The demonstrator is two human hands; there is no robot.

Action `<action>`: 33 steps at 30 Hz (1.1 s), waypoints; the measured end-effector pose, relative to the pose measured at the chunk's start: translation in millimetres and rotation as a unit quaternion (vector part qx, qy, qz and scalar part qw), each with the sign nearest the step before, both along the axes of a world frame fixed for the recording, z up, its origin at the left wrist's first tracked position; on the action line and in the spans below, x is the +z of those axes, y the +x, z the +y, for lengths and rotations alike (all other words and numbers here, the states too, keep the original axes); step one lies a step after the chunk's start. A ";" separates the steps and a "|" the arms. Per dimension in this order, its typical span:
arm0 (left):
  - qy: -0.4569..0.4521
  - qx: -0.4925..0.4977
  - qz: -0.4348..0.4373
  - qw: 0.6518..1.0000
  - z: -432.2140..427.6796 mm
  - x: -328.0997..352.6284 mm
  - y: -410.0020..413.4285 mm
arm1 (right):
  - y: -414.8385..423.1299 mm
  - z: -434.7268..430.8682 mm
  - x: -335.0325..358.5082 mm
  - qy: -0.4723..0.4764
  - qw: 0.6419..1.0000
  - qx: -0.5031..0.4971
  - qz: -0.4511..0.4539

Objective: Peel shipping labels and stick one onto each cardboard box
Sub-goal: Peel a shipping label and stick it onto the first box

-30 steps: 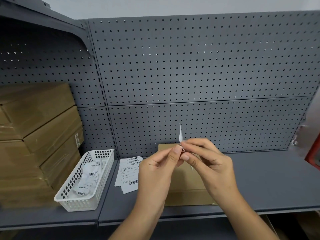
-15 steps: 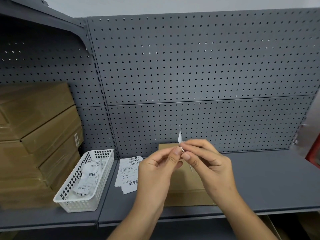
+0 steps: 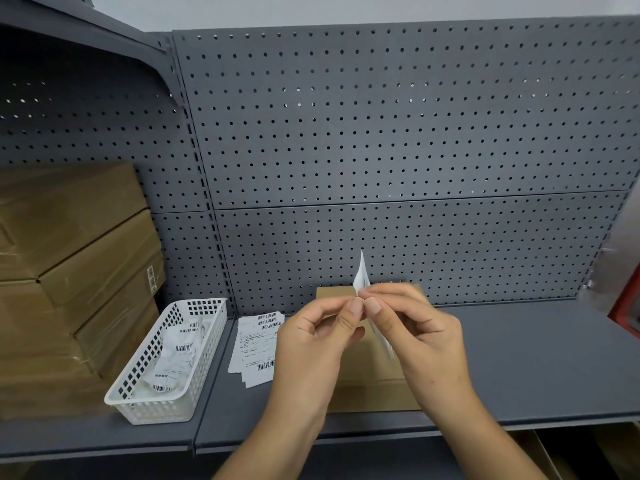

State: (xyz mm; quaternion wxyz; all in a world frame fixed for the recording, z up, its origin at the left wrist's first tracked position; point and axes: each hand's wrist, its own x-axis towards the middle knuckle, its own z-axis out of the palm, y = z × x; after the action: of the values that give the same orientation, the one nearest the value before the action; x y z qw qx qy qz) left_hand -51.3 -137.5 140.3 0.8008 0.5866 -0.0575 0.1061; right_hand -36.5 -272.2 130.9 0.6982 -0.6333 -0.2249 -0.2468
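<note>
A white shipping label [image 3: 361, 275] is pinched edge-on between my left hand [image 3: 322, 336] and my right hand [image 3: 415, 327], thumbs and forefingers meeting at one corner. Its upper tip points up and a thin strip trails down behind my right fingers. Both hands hover over a flat cardboard box [image 3: 367, 386] lying on the grey shelf [image 3: 526, 362]; the hands hide most of its top. A loose pile of printed labels [image 3: 258, 344] with barcodes lies on the shelf just left of the box.
A white plastic basket [image 3: 194, 386] holding curled label sheets stands at the left. Stacked cardboard boxes [image 3: 72, 271] fill the far left. A grey pegboard [image 3: 398, 133] backs the shelf. Something red [image 3: 627, 306] shows at the right edge.
The label's upper tip has spread slightly, looking a little wider at the pinch. My hands stay over the box with barely any movement.
</note>
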 end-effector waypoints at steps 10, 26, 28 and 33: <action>0.049 0.035 -0.031 0.998 0.7 -0.2 -5.3 | -7.1 8.8 1.6 0.058 0.996 -0.037 0.054; 0.062 0.053 -0.078 0.994 1.2 0.9 -11.6 | -11.6 1.5 3.6 0.081 0.991 0.004 0.104; 0.061 0.051 -0.081 0.994 1.1 0.6 -11.6 | -11.4 1.1 2.9 0.074 0.992 0.007 0.103; 0.075 0.060 -0.105 0.990 -1.1 0.2 -14.1 | -8.8 2.5 1.0 0.066 0.993 -0.003 0.097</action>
State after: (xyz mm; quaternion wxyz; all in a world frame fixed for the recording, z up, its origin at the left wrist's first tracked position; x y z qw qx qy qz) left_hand -65.4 -138.7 140.5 0.7364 0.6328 -0.1142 0.2102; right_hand -45.3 -269.8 132.0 0.7561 -0.6077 -0.1373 -0.2004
